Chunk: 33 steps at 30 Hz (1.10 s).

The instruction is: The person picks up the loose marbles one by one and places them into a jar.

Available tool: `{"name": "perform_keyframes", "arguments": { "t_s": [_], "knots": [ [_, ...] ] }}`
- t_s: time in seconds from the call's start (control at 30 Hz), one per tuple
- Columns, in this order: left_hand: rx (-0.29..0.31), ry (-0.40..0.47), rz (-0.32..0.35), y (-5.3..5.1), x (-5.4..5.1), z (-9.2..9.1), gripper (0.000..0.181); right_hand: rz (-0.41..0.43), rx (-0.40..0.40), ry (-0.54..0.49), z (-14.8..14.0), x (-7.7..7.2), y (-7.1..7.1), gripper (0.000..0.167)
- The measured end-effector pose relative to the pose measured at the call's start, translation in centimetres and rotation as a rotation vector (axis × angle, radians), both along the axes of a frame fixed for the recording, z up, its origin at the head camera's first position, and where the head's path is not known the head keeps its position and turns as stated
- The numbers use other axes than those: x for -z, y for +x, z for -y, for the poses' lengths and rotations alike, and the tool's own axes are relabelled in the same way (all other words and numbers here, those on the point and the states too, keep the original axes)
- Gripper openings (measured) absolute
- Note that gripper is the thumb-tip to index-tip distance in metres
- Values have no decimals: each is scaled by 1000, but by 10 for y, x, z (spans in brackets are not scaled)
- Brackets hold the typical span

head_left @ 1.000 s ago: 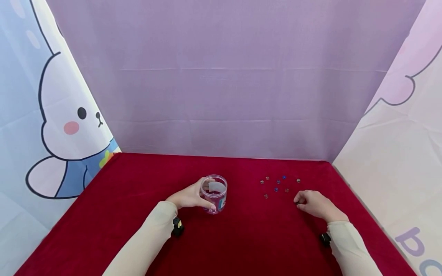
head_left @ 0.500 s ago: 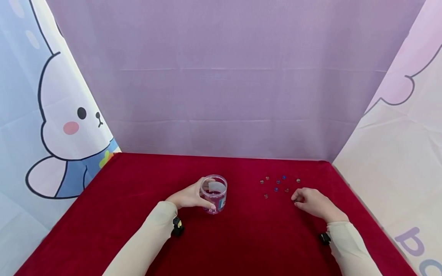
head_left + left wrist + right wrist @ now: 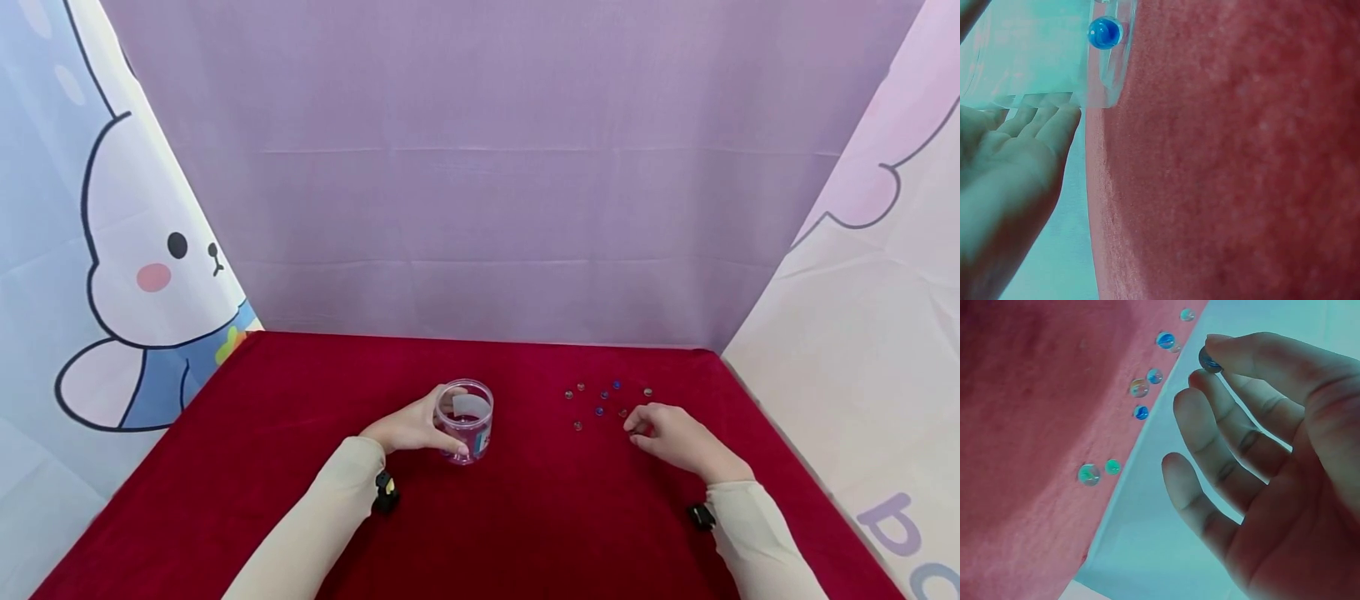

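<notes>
A clear plastic jar stands upright with its mouth up, left of the table's middle. Around its left side, my left hand grips it with thumb and fingers. Through the jar's wall near its base, the left wrist view shows a blue marble. At the right, my right hand pinches a dark bluish marble between thumb and a fingertip, with the other fingers loosely bent. Beyond that hand, several glass marbles lie scattered on the cloth, some blue and some clear with coloured swirls.
Red cloth covers the table. A purple curtain hangs along its back edge. Printed cloth panels stand at the left and right sides. A small black wrist camera sits at the left cuff.
My right hand has moved slightly left and away from me, closer to the marbles, still pinching its marble. The left hand and the jar have stayed in place.
</notes>
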State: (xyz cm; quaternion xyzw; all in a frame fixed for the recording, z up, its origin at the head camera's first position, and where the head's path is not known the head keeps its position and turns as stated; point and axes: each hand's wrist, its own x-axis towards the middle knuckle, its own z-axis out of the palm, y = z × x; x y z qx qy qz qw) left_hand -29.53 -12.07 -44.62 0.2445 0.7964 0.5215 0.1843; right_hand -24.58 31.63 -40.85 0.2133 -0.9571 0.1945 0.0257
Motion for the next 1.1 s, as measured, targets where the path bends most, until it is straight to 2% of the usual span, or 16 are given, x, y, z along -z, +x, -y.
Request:
{"name": "perform_keyframes", "arguments": {
  "t_s": [0.33, 0.63, 0.83, 1.1],
  "knots": [
    [2, 4, 1, 1, 0, 0, 92, -37, -32, -11, 12, -10, 0, 17],
    [10, 8, -1, 0, 0, 1, 92, -117, -70, -44, 22, -11, -2, 14],
    [3, 1, 4, 1, 0, 2, 92, -132, -63, -77, 27, -11, -2, 16],
    [-5, -7, 8, 2, -3, 1, 93, -170, -94, -104, 37, -10, -5, 17]
  ]
}}
